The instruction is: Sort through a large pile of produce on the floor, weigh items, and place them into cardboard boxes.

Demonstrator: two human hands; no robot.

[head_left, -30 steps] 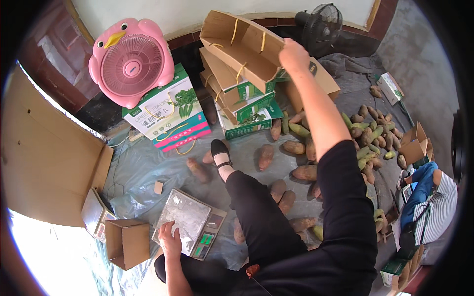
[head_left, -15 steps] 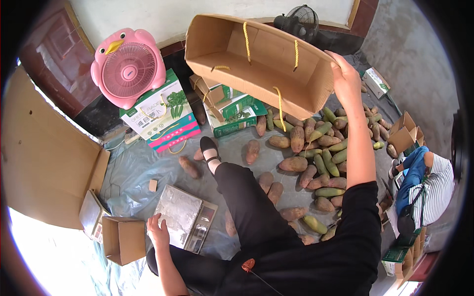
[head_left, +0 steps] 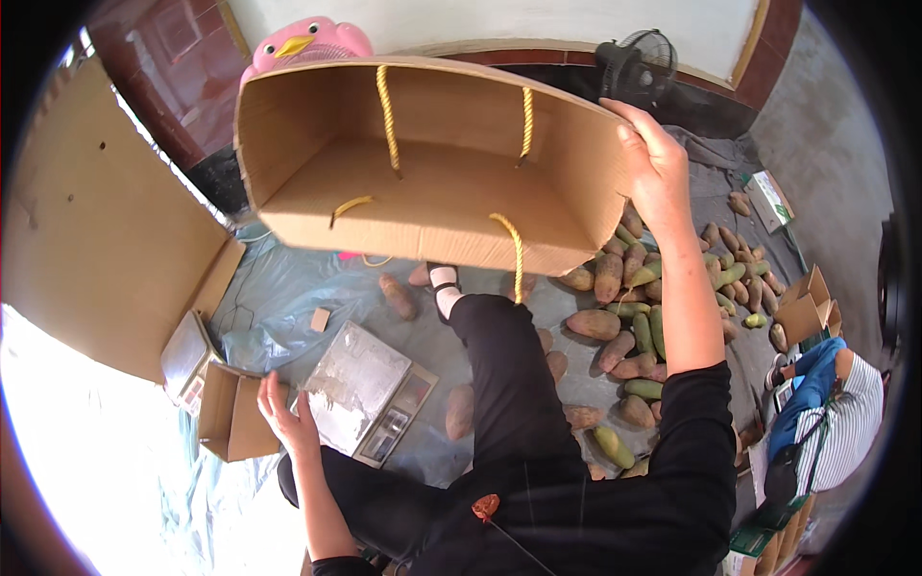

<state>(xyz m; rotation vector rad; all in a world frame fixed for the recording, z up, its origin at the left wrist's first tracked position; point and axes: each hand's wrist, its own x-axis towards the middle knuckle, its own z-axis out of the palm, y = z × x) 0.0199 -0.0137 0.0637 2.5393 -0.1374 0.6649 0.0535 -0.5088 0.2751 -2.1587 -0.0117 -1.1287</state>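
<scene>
A: Where is the cardboard box [head_left: 451, 202], and how does it lie?

B: It is held up across the upper middle of the view, in front of the pink fan [head_left: 329, 38]. Its long axis runs left to right, with the right end a little lower in the picture. Its mouth faces the wearer, showing 4 yellow rope loops [head_left: 388, 120].

A: Which of the 2 hands is nearer?

B: The right hand [head_left: 657, 173], by far: it grasps the rim of the right end wall, thumb and a finger at the edge. I can't tell where its other fingertips press, since the hand and the wall hide them.

A: So from those fingers, which way is the box?

B: Almost wholly to their left. The far end has no hand on it.

A: And the left hand [head_left: 296, 432]?

B: It's released, fingers spread and empty, below that far end and well apart from it. It hovers between the scale [head_left: 351, 379] and the small carton [head_left: 235, 422]; whether it touches the carton, I can't tell.

A: The arms?

B: The right forearm [head_left: 693, 298] stands nearly upright in view, sleeve at lower right. The left forearm [head_left: 322, 504] rises from the lower edge, leaning slightly left.
</scene>
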